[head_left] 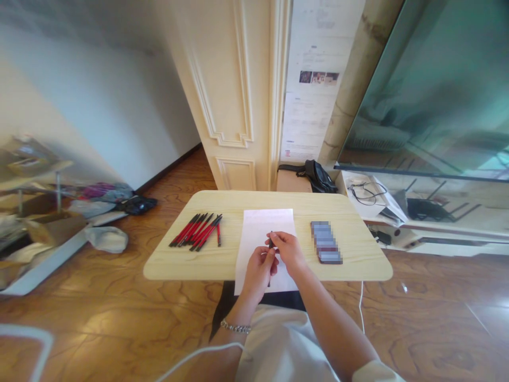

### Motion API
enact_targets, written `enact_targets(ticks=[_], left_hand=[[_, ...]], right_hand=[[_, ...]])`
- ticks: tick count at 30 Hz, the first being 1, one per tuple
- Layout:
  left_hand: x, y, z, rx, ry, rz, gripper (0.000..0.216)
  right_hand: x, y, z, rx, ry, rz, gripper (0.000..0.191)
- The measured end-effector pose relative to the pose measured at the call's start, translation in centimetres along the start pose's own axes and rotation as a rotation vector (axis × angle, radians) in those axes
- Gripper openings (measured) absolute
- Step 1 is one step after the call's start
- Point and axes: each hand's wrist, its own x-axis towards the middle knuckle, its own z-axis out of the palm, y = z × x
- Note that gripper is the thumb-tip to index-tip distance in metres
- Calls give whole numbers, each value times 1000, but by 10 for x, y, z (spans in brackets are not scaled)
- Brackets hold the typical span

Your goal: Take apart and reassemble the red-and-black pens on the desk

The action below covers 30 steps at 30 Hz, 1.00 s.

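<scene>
Over a white sheet of paper, my left hand and my right hand come together around a slim dark pen. The fingers of my left hand wrap its middle, while my right fingertips pinch its upper end. Below my left hand the pen's lower tip pokes out, pointing toward me. Most of the barrel is hidden by my fingers. On the left of the table lies a row of several red and black pens, side by side and slanted.
A phone with a blurred-out screen lies right of the paper on the pale wooden table. Behind the table is a black bag on a box. A router and cables sit on a low cabinet at right. A white cord hangs by the table.
</scene>
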Motion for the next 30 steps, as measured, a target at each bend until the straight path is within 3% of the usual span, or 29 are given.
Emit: enact_targets(ticks=[5, 10, 14, 17, 22, 28, 30], left_hand=[[-5, 2, 0, 61, 46, 21, 30], [-8, -5, 4, -132, 36, -51, 38], [-10, -7, 4, -303, -58, -101, 37], [-10, -6, 3, -305, -47, -81, 33], [-8, -7, 2, -254, 10, -86, 31], [-9, -8, 1, -331, -35, -105, 33], [-10, -8, 0, -335, -26, -108, 33]], right_hand=[[-1, 6, 10, -70, 59, -16, 42], [-5, 9, 17, 12, 87, -52, 35], [-9, 5, 15, 225, -55, 83, 36], [-8, 1, 9, 269, -145, 125, 40], [-4, 2, 5, 146, -2, 15, 33], [-5, 2, -1, 274, -236, 121, 35], [-5, -1, -2, 263, -240, 118, 37]])
